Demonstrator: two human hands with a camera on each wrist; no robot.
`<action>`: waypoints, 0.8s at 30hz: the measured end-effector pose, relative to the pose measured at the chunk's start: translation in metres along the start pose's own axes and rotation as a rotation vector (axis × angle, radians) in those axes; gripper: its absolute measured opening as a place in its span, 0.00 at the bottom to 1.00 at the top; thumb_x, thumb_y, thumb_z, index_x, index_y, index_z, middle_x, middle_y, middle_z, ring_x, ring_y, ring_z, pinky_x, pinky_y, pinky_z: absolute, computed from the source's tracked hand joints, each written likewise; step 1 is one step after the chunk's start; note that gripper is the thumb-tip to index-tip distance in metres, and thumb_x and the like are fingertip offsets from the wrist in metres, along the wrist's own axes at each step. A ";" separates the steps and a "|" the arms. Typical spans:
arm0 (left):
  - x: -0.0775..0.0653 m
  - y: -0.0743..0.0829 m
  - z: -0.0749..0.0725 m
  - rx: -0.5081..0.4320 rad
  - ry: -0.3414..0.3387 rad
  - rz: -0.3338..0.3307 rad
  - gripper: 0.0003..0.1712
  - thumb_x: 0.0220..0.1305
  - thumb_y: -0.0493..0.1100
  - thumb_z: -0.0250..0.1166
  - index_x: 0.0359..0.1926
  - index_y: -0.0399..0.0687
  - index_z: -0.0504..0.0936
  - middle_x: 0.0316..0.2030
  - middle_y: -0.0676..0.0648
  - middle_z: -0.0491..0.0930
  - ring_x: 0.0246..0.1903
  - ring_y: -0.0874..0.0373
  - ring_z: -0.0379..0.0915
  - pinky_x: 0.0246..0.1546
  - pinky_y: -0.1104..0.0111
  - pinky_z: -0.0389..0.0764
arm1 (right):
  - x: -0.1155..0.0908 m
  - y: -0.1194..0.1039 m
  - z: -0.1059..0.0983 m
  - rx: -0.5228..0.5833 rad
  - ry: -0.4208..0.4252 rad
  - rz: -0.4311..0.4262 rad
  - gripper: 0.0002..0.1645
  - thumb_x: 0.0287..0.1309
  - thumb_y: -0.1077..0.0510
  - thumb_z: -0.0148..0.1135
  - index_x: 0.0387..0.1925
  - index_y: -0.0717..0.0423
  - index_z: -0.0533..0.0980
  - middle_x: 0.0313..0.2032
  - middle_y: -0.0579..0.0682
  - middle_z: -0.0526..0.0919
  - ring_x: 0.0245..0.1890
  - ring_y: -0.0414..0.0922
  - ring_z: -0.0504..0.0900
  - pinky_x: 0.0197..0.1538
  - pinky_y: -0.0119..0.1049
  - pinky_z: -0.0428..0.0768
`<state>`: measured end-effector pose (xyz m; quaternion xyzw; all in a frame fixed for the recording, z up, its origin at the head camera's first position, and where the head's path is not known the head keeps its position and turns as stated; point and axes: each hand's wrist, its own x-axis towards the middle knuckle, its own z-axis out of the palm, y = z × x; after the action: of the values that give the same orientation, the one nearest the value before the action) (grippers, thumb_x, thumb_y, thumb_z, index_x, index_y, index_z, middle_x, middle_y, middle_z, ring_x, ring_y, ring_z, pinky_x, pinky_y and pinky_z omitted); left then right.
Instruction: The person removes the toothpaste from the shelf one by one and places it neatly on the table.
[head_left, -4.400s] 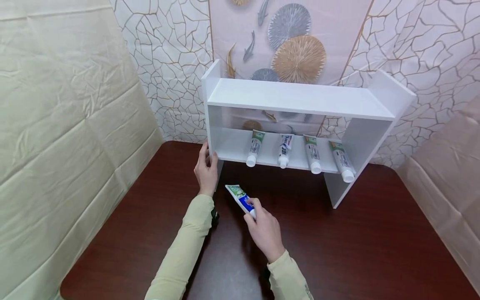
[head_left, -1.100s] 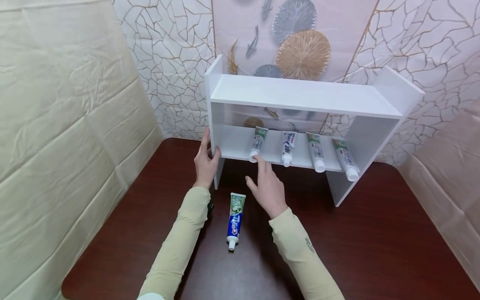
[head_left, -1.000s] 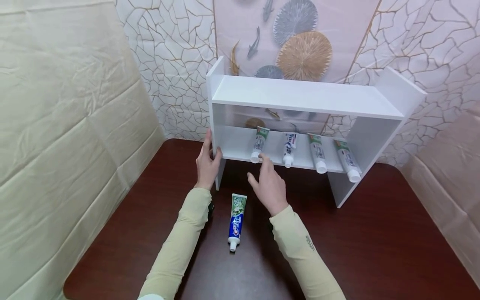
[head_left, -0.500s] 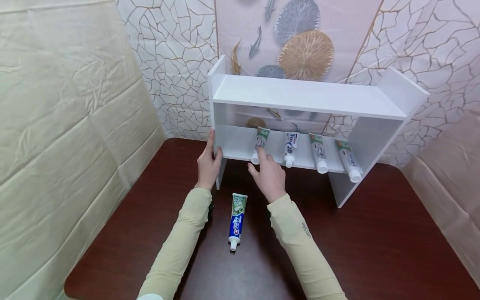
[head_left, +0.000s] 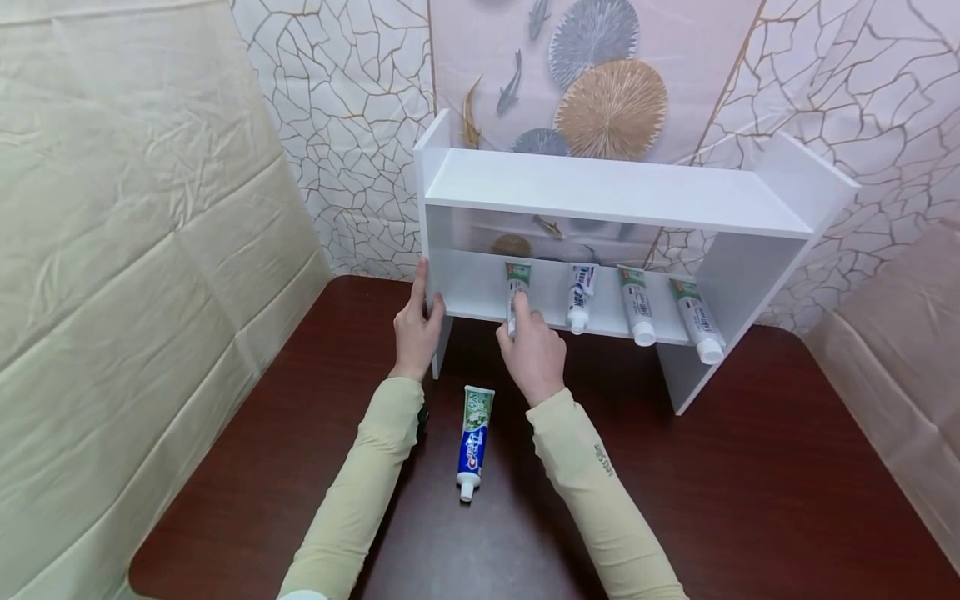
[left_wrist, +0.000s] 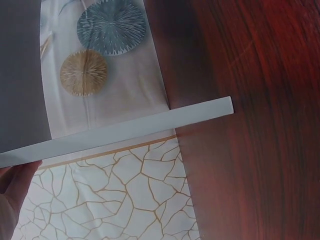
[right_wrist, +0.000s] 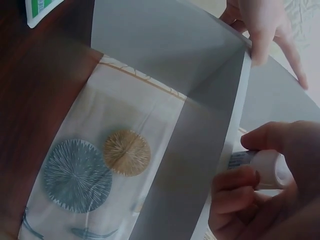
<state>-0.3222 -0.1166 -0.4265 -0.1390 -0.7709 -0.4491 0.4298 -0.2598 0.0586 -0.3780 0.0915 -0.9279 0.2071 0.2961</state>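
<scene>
So your right hand (head_left: 536, 354) has the leftmost green-and-white tube (head_left: 517, 275) pinched between thumb and fingers near the cap, at the lower board of the white shelf (head_left: 615, 192). Your left hand (head_left: 416, 333) grips that shelf's left side panel. Three more tubes (head_left: 637, 307) sit to the right (caps toward you), and a blue-and-green tube (head_left: 473, 437) lies on the dark table (head_left: 712, 500) between your forearms.

Head view high, forward-down; wrist views close; all share shelf (head_left: 615, 192)
</scene>
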 end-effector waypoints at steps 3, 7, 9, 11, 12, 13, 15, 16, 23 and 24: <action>-0.001 0.000 0.001 0.007 0.001 -0.013 0.41 0.71 0.39 0.53 0.73 0.81 0.50 0.20 0.42 0.67 0.12 0.64 0.47 0.17 0.70 0.59 | -0.001 0.001 0.000 -0.018 0.001 -0.018 0.14 0.60 0.60 0.59 0.44 0.59 0.67 0.19 0.57 0.77 0.09 0.48 0.70 0.13 0.39 0.65; -0.002 0.001 0.001 0.007 -0.003 -0.026 0.40 0.71 0.39 0.53 0.73 0.80 0.50 0.21 0.41 0.68 0.13 0.62 0.49 0.18 0.69 0.59 | -0.003 0.000 -0.003 -0.018 -0.021 -0.024 0.14 0.61 0.59 0.59 0.44 0.59 0.66 0.18 0.57 0.76 0.09 0.47 0.69 0.13 0.38 0.65; -0.002 0.001 0.001 0.003 -0.007 -0.032 0.40 0.71 0.40 0.53 0.73 0.80 0.50 0.21 0.40 0.69 0.13 0.61 0.50 0.18 0.69 0.60 | -0.004 0.000 -0.005 -0.014 -0.032 -0.019 0.14 0.61 0.59 0.59 0.44 0.59 0.65 0.18 0.57 0.77 0.09 0.47 0.69 0.13 0.38 0.65; -0.001 0.002 0.001 -0.001 -0.009 -0.038 0.39 0.71 0.40 0.53 0.73 0.80 0.50 0.21 0.39 0.69 0.13 0.60 0.51 0.19 0.68 0.61 | -0.005 -0.001 -0.008 -0.007 -0.040 -0.014 0.14 0.60 0.59 0.59 0.43 0.58 0.65 0.18 0.56 0.77 0.10 0.48 0.69 0.14 0.38 0.65; -0.001 0.002 0.001 0.000 -0.009 -0.039 0.39 0.71 0.40 0.53 0.74 0.80 0.50 0.21 0.39 0.69 0.13 0.59 0.51 0.19 0.68 0.62 | -0.006 -0.001 -0.009 -0.003 -0.042 -0.013 0.14 0.61 0.59 0.59 0.43 0.58 0.65 0.18 0.56 0.77 0.10 0.48 0.69 0.14 0.38 0.65; -0.001 0.003 0.001 -0.001 -0.009 -0.041 0.39 0.71 0.40 0.53 0.74 0.80 0.50 0.21 0.39 0.69 0.13 0.59 0.52 0.19 0.68 0.62 | -0.007 -0.001 -0.010 0.002 -0.040 -0.013 0.14 0.60 0.59 0.59 0.43 0.58 0.65 0.18 0.56 0.76 0.09 0.48 0.69 0.13 0.38 0.65; -0.001 0.003 0.001 0.002 -0.005 -0.042 0.39 0.71 0.40 0.53 0.74 0.79 0.51 0.20 0.40 0.69 0.12 0.59 0.52 0.19 0.68 0.62 | -0.009 -0.001 -0.011 0.011 -0.033 -0.014 0.13 0.60 0.59 0.59 0.42 0.58 0.65 0.17 0.55 0.75 0.09 0.47 0.68 0.13 0.37 0.64; 0.000 0.003 0.001 0.000 -0.004 -0.043 0.39 0.71 0.40 0.53 0.74 0.79 0.51 0.19 0.40 0.68 0.12 0.59 0.52 0.19 0.67 0.62 | -0.010 -0.001 -0.011 0.014 -0.024 -0.016 0.13 0.59 0.59 0.58 0.41 0.58 0.65 0.16 0.55 0.74 0.09 0.46 0.67 0.13 0.36 0.63; -0.002 0.003 0.001 0.003 -0.021 -0.072 0.38 0.71 0.41 0.53 0.74 0.78 0.51 0.21 0.39 0.69 0.13 0.59 0.51 0.19 0.68 0.60 | -0.019 -0.003 -0.016 0.027 -0.016 0.008 0.12 0.59 0.60 0.57 0.43 0.58 0.66 0.15 0.54 0.73 0.09 0.46 0.66 0.13 0.35 0.60; -0.002 0.003 0.001 0.001 -0.024 -0.079 0.38 0.71 0.41 0.53 0.74 0.78 0.51 0.22 0.39 0.70 0.13 0.59 0.51 0.19 0.68 0.60 | -0.021 -0.003 -0.017 0.025 -0.021 0.012 0.13 0.59 0.60 0.57 0.44 0.58 0.67 0.16 0.55 0.74 0.09 0.46 0.67 0.13 0.35 0.60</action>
<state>-0.3193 -0.1134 -0.4268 -0.1135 -0.7811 -0.4637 0.4025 -0.2334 0.0643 -0.3768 0.0919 -0.9289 0.2193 0.2841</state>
